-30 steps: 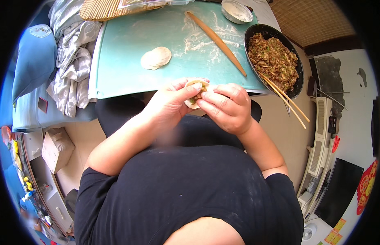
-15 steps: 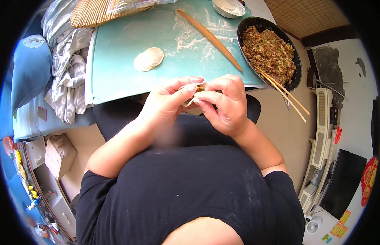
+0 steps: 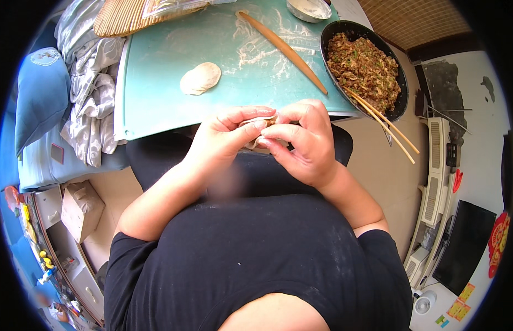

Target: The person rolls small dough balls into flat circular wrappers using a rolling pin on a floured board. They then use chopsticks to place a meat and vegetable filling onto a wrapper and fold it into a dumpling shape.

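Between my two hands, just off the table's near edge, is a dumpling (image 3: 261,143) with a pale dough wrapper folded around brown filling. My left hand (image 3: 226,135) cups it, thumb and fingers closed on the wrapper. The thumb and index finger of my right hand (image 3: 306,140) pinch its right end; much of the dumpling is hidden by fingers. A small overlapping stack of round dough wrappers (image 3: 200,79) lies on the teal mat (image 3: 151,105). To the right, a black pan (image 3: 401,105) holds minced filling (image 3: 364,69), with a pair of chopsticks (image 3: 386,129) resting on its near rim.
A tapered wooden rolling pin (image 3: 284,51) lies slanted across the floury mat. Behind it stands a metal bowl of flour (image 3: 309,10). At the far left are a slatted bamboo tray (image 3: 121,19) and rumpled grey bedding (image 3: 93,105). A white box (image 3: 81,212) sits on the floor at left.
My fingers have shifted slightly along the wrapper, and more of its edge is drawn together over the filling. Wrapper stack, rolling pin and pan stay where they were.
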`<action>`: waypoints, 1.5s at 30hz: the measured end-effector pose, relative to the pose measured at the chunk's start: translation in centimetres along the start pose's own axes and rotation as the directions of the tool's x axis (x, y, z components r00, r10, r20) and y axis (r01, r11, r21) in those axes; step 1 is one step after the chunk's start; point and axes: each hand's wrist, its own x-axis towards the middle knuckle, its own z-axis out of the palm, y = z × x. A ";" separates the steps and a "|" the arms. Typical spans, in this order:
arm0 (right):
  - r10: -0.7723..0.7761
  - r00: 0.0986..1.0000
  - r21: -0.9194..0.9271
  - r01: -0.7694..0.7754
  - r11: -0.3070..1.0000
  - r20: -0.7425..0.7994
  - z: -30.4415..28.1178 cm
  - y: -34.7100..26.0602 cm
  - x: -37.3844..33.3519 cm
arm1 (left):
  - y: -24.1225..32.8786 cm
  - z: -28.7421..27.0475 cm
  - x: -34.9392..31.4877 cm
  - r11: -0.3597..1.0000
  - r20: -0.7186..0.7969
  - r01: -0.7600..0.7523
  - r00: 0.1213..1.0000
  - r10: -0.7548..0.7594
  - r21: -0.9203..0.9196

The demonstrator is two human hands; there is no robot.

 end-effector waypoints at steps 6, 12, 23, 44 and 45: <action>-0.137 0.990 -0.072 0.140 0.988 0.045 -0.3 0.3 -0.1 | 0.5 0.3 -0.1 0.984 0.025 0.072 0.997 -0.069 -0.162; -0.166 0.983 -0.104 0.173 0.979 0.073 -0.5 0.6 -0.1 | 0.3 0.0 0.1 0.956 0.065 0.080 0.996 -0.064 -0.284; 0.035 0.999 0.030 -0.034 0.999 -0.041 -0.6 0.2 -0.1 | 0.8 0.4 -0.2 0.998 0.114 -0.063 0.992 0.062 0.012; 0.886 0.154 0.767 -0.451 0.457 -0.438 -6.9 6.2 -12.6 | -0.8 -0.6 0.9 0.971 -0.125 -0.143 0.978 0.169 0.192; 0.869 0.059 0.762 -0.453 0.463 -0.492 -8.1 6.5 -13.5 | -0.9 -0.5 1.1 0.974 -0.114 -0.132 0.981 0.154 0.183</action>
